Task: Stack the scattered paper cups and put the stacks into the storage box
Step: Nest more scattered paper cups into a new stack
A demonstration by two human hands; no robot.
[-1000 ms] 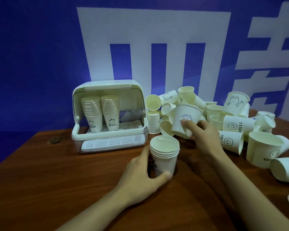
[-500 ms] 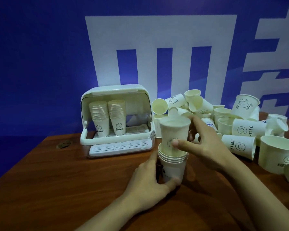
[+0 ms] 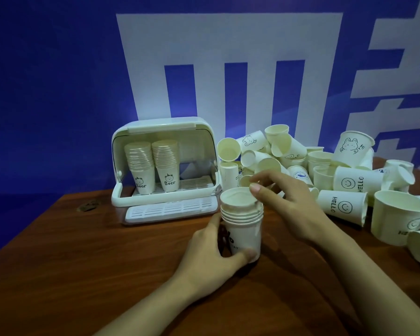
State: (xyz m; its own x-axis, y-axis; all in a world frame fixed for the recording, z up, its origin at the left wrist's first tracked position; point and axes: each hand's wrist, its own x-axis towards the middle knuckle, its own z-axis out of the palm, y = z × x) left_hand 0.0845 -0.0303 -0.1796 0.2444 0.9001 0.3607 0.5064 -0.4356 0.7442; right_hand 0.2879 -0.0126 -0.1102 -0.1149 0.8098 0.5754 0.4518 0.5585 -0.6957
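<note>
head view looks forward and down, close over the table (image 3: pixel 87 275), facing the wall (image 3: pixel 46 81).

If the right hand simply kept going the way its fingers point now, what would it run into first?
The right hand points left and away, just above the stack of cups that the left hand grips. Past its rim, it would probably meet the upright cup beside the storage box; depth is unclear.
</note>
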